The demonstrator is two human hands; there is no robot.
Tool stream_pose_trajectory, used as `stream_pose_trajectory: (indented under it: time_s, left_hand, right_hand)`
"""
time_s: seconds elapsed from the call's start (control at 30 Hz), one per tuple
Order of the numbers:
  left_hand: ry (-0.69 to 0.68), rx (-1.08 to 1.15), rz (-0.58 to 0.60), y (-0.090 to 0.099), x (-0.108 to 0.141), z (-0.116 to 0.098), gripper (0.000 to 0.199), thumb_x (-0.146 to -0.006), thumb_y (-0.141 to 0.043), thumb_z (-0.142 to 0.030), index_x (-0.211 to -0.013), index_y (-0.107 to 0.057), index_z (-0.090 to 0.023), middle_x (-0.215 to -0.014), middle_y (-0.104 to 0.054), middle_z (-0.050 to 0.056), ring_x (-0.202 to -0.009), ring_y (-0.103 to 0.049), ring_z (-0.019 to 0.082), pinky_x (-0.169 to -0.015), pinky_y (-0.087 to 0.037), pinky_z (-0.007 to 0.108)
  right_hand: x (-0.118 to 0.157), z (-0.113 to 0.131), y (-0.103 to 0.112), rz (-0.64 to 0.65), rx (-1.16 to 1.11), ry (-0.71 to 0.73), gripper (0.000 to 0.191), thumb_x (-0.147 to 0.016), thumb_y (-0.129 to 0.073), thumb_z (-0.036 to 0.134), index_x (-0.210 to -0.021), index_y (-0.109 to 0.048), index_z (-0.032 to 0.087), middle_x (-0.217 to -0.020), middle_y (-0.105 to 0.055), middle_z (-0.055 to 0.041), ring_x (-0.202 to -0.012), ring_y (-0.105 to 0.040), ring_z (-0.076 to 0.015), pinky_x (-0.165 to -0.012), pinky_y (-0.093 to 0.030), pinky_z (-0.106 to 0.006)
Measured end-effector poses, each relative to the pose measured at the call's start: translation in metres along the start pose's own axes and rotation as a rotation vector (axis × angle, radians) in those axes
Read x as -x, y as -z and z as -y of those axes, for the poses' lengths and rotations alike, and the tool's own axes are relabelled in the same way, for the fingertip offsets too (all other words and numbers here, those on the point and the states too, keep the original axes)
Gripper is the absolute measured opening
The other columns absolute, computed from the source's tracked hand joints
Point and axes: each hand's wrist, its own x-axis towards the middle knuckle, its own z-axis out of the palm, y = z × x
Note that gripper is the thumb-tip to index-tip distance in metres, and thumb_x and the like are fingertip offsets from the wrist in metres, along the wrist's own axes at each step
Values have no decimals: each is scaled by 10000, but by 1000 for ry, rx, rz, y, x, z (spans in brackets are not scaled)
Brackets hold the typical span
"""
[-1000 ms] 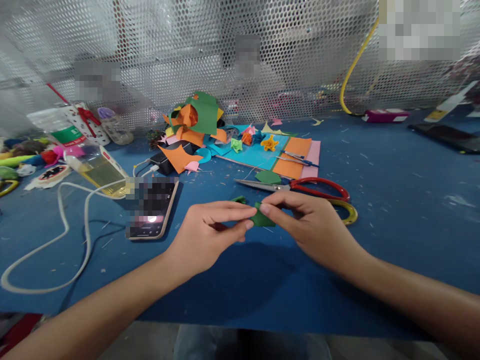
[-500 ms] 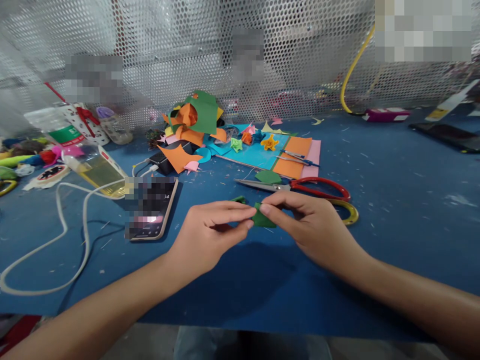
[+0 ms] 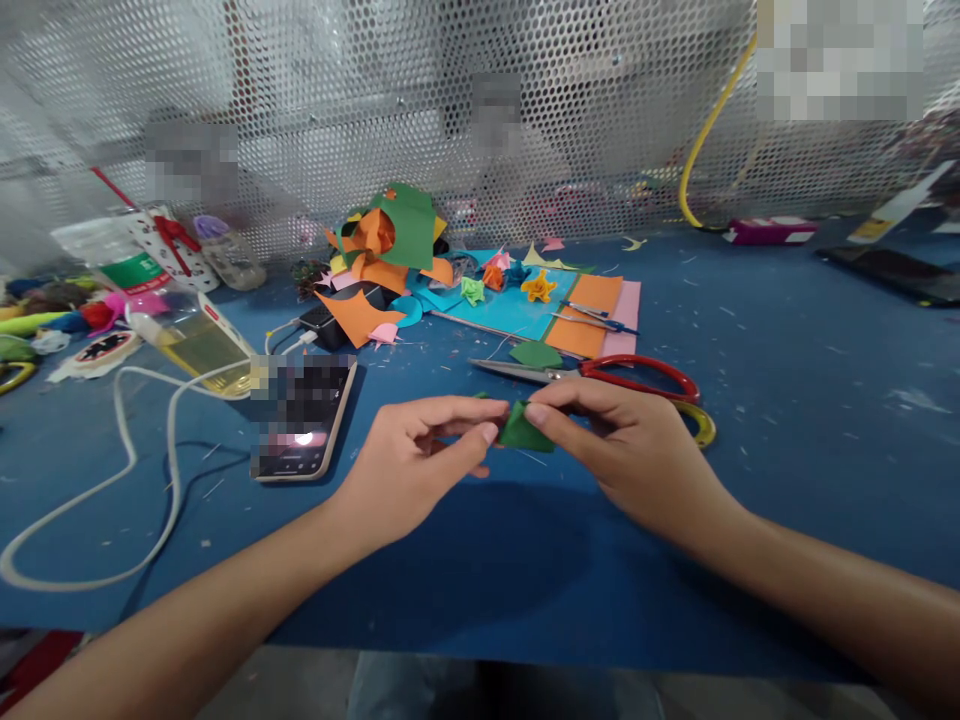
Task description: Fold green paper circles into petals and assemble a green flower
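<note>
A small folded piece of green paper (image 3: 524, 430) is between my two hands, above the near middle of the blue table. My right hand (image 3: 628, 440) pinches its upper right part between thumb and fingers. My left hand (image 3: 420, 455) is at the paper's left edge, thumb and index finger close together with fingertips at or near it; whether they grip it I cannot tell. Just beyond my hands lie red-and-yellow-handled scissors (image 3: 637, 372) and a green paper leaf (image 3: 535, 354).
A phone (image 3: 319, 415) with a white cable (image 3: 174, 470) lies on the left. Farther back are paper scraps (image 3: 409, 225), small paper flowers (image 3: 538, 287) on coloured sheets (image 3: 592, 325), and a bottle (image 3: 202, 350). A perforated metal screen (image 3: 570, 120) stands behind the table (image 3: 810, 440).
My left fingertips have shifted slightly left from the green paper, and more of its left side shows. My right hand still pinches the paper, nearly in the same place.
</note>
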Motion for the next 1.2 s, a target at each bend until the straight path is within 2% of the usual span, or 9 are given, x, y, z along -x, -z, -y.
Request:
stream_pose_trajectory:
  time_s: [0.17, 0.33, 0.47, 0.6, 0.7, 0.83, 0.93, 1.07, 1.2]
  left_hand:
    - [28, -184, -12, 2, 0, -1, 139, -740, -641, -276, -803, -702, -168, -710, -683, 17, -629, -631, 114, -532, -536, 165]
    - [-84, -350, -2, 0, 0, -2, 83, -736, -591, -173, -684, -649, -145, -610, -628, -13, -551, -573, 75, -479, -466, 122]
    - [-194, -423, 7, 0, 0, -2, 43, -720, -591, -129, -688, -615, -144, -623, -612, -25, -568, -570, 67, -556, -496, 138]
    - [-254, -346, 26, 2, 0, 1, 123, -730, -654, -236, -832, -634, -170, -806, -663, 5, -716, -617, 105, -649, -539, 190]
    - [-218, -275, 12, 2, -2, 2, 94, -763, -636, -253, -804, -643, -170, -774, -678, 9, -698, -632, 105, -595, -529, 170]
    - [-127, -202, -56, 3, -5, 2, 140, -762, -647, -284, -839, -639, -167, -752, -686, 22, -686, -649, 122, -523, -504, 161]
    - [-123, -151, -86, 4, -5, 3, 174, -748, -666, -292, -844, -598, -163, -736, -678, 18, -631, -643, 115, -496, -502, 163]
    - [-270, -275, -66, 3, -3, 5, 119, -746, -670, -259, -747, -598, -164, -700, -662, 4, -610, -624, 96, -544, -529, 164]
    - [-436, -349, -50, 2, -2, 8, 145, -694, -713, -215, -794, -622, -163, -773, -680, 18, -650, -635, 101, -593, -566, 176]
  right_hand:
    - [1, 2, 1, -45, 18, 2, 90, -793, -587, 236, -735, -647, 204, -755, -680, 9, -709, -614, -132, -681, -492, -222]
    - [2, 3, -1, -16, 1, -1, 72, -783, -592, 222, -737, -644, 203, -720, -674, 10, -681, -612, -132, -639, -492, -219]
    - [2, 5, -1, 18, 16, 33, 78, -770, -596, 182, -706, -635, 205, -689, -670, 25, -649, -607, -114, -603, -477, -202]
    - [3, 5, 0, 39, 113, 142, 92, -769, -600, 175, -693, -635, 213, -688, -676, 28, -651, -610, -116, -633, -458, -237]
    - [4, 5, 0, 55, 183, 231, 16, -744, -631, 205, -743, -637, 219, -705, -681, 21, -671, -616, -139, -698, -454, -294]
    - [6, 3, -1, 53, 206, 220, 248, -705, -652, 218, -950, -614, 228, -777, -682, 4, -698, -624, -162, -742, -473, -337]
    - [7, 2, -2, 29, 186, 194, 278, -735, -600, 185, -1008, -592, 231, -800, -685, -4, -707, -636, -163, -750, -485, -341]
    - [7, 1, -2, -3, 173, 185, 232, -757, -578, 181, -983, -602, 225, -778, -679, -3, -725, -640, -167, -746, -486, -338]
    - [7, 0, -1, -7, 190, 215, 225, -747, -609, 206, -971, -607, 228, -754, -655, 11, -695, -627, -156, -720, -481, -322]
